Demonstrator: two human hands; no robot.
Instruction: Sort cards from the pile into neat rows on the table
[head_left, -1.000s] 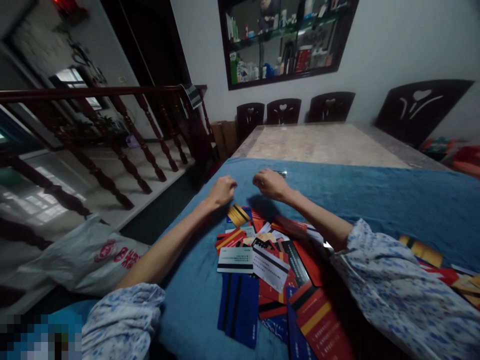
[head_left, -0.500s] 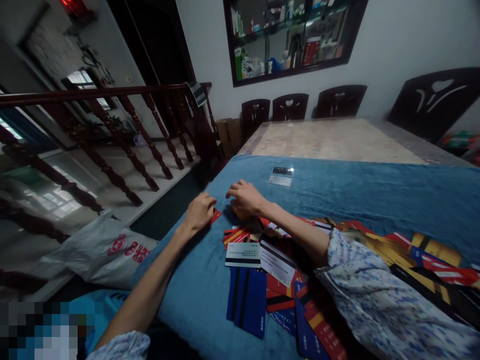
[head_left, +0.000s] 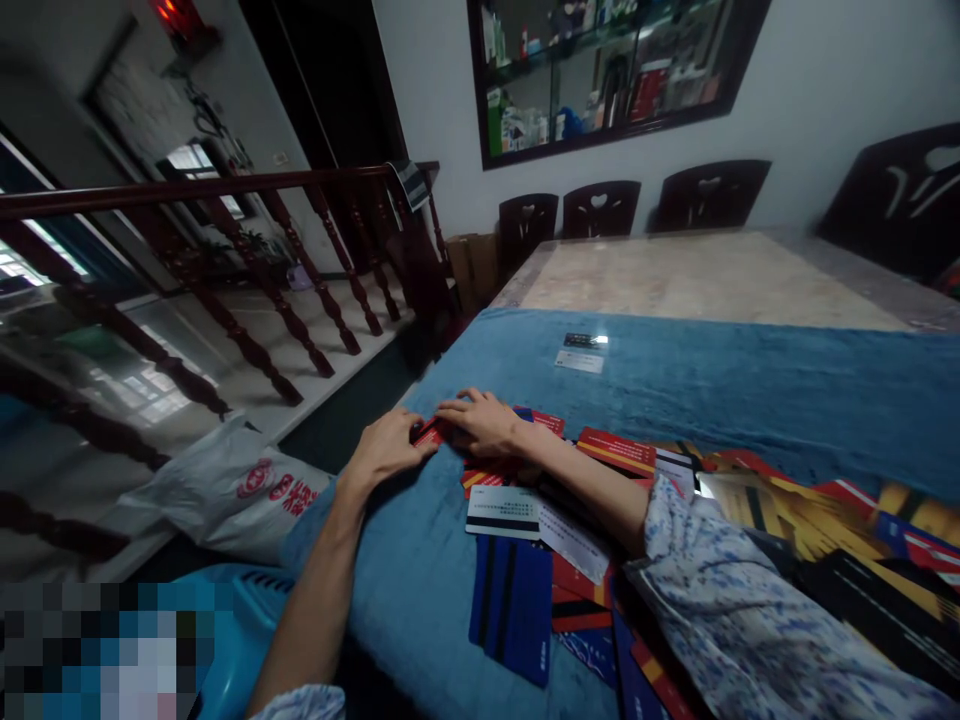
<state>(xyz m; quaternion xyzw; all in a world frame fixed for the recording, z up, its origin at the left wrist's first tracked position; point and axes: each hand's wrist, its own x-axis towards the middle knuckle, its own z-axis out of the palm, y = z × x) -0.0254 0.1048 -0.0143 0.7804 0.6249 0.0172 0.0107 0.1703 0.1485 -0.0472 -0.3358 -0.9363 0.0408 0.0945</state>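
**Head view: both hands on a red card, near-left edge of card spread**

Head cam (sole view).

- Desk (head_left: 697,280): stone top, near half under a blue cloth (head_left: 735,385). Loose cards (head_left: 581,545) lie strewn and overlapping on the cloth, front-centre to far right. Mostly red, blue and yellow, some w/ black stripes.
- Left hand (head_left: 386,450): knuckles up, fingers half curled, tips at the left end of a red card (head_left: 430,433). Actual pinch not visible, so grip cannot be told.
- Right hand (head_left: 484,420): palm down, fingers extended and flat, tips touching the same red card from the right. Nothing held; it rests on the cards beneath.
- Red card: flat on the cloth, between the two hands, at the spread's near-left corner.
- Two cards (head_left: 583,352) lie side by side, well apart from the spread, further up the cloth.
- White striped card (head_left: 502,510) and a dark blue card (head_left: 514,605) sit nearer the person, below the right forearm.

Assessment: step in hand appears to be working one red card loose from the spread. Card lies flat on soft cloth, so lifting it would call for a fingertip under an edge while the other hand steadies its neighbours.

Surrounds: chairs (head_left: 600,208) at far end, wooden railing (head_left: 225,190) and a plastic bag (head_left: 247,490) to the left.
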